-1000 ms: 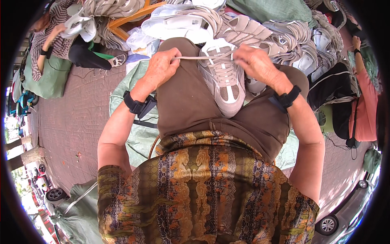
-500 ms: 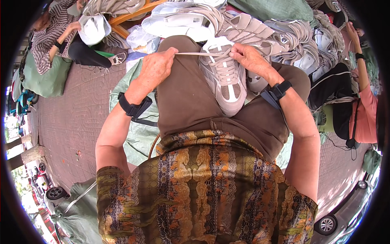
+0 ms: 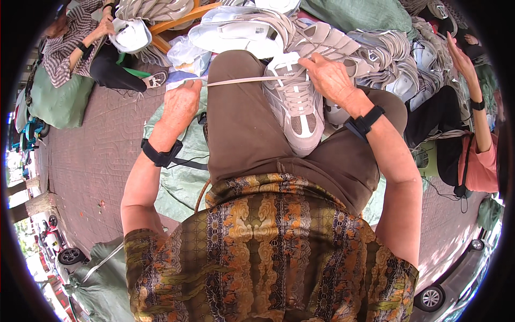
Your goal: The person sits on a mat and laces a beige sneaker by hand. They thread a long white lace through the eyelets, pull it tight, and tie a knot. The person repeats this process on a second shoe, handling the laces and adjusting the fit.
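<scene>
A grey-beige sneaker (image 3: 300, 110) with a white tongue rests between my brown-trousered thighs, toe toward me. Its laces are threaded down the front. From the upper eyelets a pale shoelace (image 3: 244, 81) stretches taut to the left across my thigh. My left hand (image 3: 182, 104) is closed on that lace's far end, out beside my left knee. At the sneaker's collar, next to the tongue, my right hand (image 3: 330, 78) is pinched shut, seemingly on the lace; its fingertips partly hide what they grip. A second grey shoe (image 3: 337, 111) shows partly under my right forearm.
Stacked shoe uppers (image 3: 381, 51) and white-lined shoes (image 3: 230, 37) pile up beyond my knees. A co-worker at the left holds a white shoe piece (image 3: 131, 36); another in pink (image 3: 480, 166) sits at the right. Green sacks (image 3: 61, 99) lie on the brick paving (image 3: 102, 166).
My left hand has moved left and slightly down, drawing out a longer stretch of lace. My right hand has shifted slightly up by the tongue. The right co-worker's raised hand has moved left.
</scene>
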Demonstrator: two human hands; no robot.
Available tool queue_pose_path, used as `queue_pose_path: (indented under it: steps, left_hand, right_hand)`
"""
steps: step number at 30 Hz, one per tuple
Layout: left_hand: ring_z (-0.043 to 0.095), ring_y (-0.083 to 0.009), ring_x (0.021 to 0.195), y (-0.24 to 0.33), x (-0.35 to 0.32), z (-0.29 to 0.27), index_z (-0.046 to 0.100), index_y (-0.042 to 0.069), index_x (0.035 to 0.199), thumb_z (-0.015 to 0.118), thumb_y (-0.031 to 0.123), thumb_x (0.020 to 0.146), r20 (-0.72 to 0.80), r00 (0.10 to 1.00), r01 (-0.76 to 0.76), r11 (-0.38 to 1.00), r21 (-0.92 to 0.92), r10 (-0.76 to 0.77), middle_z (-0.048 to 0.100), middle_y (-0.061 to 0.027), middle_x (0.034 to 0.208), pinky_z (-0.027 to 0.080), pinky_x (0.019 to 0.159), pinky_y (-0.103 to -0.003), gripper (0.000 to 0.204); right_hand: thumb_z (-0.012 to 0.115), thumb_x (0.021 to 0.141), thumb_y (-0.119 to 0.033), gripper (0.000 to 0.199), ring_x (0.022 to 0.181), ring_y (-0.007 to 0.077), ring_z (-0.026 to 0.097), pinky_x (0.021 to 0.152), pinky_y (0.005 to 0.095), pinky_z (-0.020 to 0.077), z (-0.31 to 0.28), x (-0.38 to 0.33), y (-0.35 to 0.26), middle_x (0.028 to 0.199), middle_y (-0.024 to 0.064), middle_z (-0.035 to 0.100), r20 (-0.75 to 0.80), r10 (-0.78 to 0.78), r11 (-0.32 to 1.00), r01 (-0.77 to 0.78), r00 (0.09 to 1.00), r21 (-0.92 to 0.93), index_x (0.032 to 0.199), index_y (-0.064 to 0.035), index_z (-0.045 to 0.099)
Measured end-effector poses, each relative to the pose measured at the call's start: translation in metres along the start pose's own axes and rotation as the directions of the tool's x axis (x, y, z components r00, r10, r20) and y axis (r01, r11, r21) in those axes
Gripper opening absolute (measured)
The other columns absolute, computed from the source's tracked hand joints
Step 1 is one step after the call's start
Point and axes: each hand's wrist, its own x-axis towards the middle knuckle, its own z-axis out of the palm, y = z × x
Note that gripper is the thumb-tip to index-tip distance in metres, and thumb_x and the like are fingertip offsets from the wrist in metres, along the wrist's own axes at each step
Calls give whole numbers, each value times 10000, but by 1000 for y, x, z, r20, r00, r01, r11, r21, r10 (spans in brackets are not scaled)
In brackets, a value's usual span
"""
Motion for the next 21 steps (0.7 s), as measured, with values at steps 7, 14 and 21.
queue_pose_path:
  steps: [7, 14, 21]
  left_hand:
    - [630, -301, 721, -21, -16, 1, 532, 38, 834, 542, 58, 801, 3, 998, 59, 997, 52, -60, 559, -123, 760, 505, 596, -407, 39]
    - [649, -343, 697, -41, -25, 12, 537, 31, 870, 510, 39, 801, 85, 988, 121, 987, 107, -130, 614, -161, 821, 514, 601, -429, 75]
    - [645, -372, 717, -61, -39, 26, 526, 24, 864, 496, 29, 799, 79, 984, 153, 984, 91, -161, 630, -179, 816, 513, 622, -446, 72]
  right_hand:
    - [521, 821, -17, 59, 786, 379, 585, 667, 458, 474, -2, 15, 6, 903, 179, 539, 74, -96, 992, 90, 993, 86, 874, -12, 546]
    - [528, 784, -10, 94, 795, 403, 582, 683, 458, 467, -18, 9, 21, 868, 180, 583, 221, -65, 989, 34, 973, 141, 877, -3, 536]
    - [539, 729, -1, 177, 831, 319, 617, 694, 402, 522, -31, -16, 52, 888, 147, 587, -27, 14, 956, -21, 1000, -292, 904, -17, 557]
